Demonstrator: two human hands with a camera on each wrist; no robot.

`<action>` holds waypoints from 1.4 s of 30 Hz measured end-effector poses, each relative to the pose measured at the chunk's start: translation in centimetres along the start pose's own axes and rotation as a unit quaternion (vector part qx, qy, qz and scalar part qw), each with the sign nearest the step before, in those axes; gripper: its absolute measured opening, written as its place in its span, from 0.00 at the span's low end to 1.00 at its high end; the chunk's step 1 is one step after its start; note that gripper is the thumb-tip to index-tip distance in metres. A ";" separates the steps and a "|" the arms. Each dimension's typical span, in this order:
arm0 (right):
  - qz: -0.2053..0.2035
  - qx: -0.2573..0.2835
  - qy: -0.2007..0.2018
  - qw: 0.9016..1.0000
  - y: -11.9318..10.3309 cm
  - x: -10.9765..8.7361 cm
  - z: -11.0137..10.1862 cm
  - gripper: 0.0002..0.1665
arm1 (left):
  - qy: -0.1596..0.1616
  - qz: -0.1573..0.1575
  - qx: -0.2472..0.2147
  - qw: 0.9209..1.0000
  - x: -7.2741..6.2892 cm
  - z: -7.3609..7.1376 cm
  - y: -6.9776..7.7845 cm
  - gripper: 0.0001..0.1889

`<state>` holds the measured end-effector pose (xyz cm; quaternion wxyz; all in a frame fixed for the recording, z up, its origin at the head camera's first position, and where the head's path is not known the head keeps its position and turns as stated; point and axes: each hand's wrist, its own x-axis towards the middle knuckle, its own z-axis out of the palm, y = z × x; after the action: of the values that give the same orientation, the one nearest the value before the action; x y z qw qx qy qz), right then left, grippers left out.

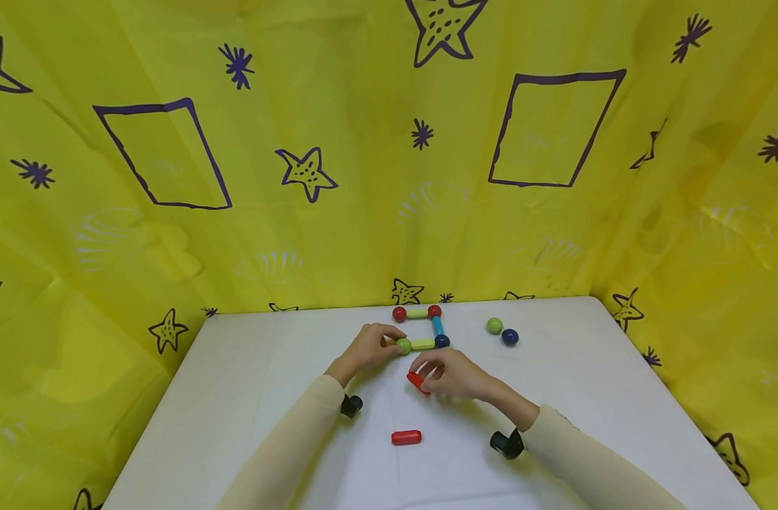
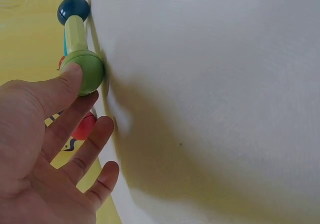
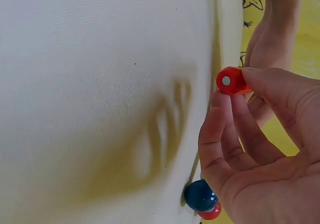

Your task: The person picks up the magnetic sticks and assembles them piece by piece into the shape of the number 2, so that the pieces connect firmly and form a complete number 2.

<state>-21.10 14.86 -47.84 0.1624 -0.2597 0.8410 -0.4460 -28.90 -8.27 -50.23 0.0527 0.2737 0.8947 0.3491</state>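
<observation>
"Worktop (image 1: 255,368) first, head view: what's held?"

"The left hand (image 1: 368,347) pinches a glossy green ball (image 1: 404,346); the right hand (image 1: 455,375) grips a ridged red plastic rod (image 1: 417,382), just nearer the person."

"Left wrist?"

"Thumb (image 2: 62,88) clamped on that ball, lower fingers (image 2: 90,149) apart. I'd hold it still."

"Right wrist?"

"Pinched on the rod, its pale end disc (image 3: 226,80) bare. I'd keep that uncovered."

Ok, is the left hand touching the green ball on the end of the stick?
Touching. The left wrist view shows it: the left hand has its thumb right against the green ball, with no gap between.
</observation>
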 end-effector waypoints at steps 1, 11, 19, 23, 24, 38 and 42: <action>0.002 0.002 0.003 1.000 0.0 0.0 0.0 0.14 | 0.000 0.000 0.000 1.000 0.0 0.0 0.0 0.13; 0.051 0.039 0.049 0.997 0.4 0.3 0.2 0.14 | 0.011 0.009 -0.008 1.000 0.0 0.0 -0.4 0.12; 0.112 0.092 0.107 0.984 0.9 1.2 1.0 0.17 | 0.011 0.016 -0.003 1.000 0.1 -0.1 -0.6 0.11; 0.140 0.118 0.132 0.974 1.1 1.9 1.5 0.17 | 0.009 0.012 -0.003 1.000 0.2 0.0 -0.6 0.12; 0.148 0.122 0.138 0.972 1.0 2.0 1.7 0.17 | 0.008 0.011 -0.004 1.000 0.2 0.0 -0.6 0.12; 0.200 0.153 0.181 0.951 0.9 3.4 2.5 0.16 | -0.003 -0.012 -0.007 1.000 0.0 0.0 0.1 0.12; 0.201 0.149 0.187 0.950 0.7 3.7 2.5 0.16 | 0.002 -0.012 -0.004 1.000 0.0 0.0 0.1 0.12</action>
<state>-23.03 11.42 -49.98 0.1255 0.0301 0.8150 -0.5650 -28.83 -8.21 -50.14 0.0563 0.2625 0.8966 0.3523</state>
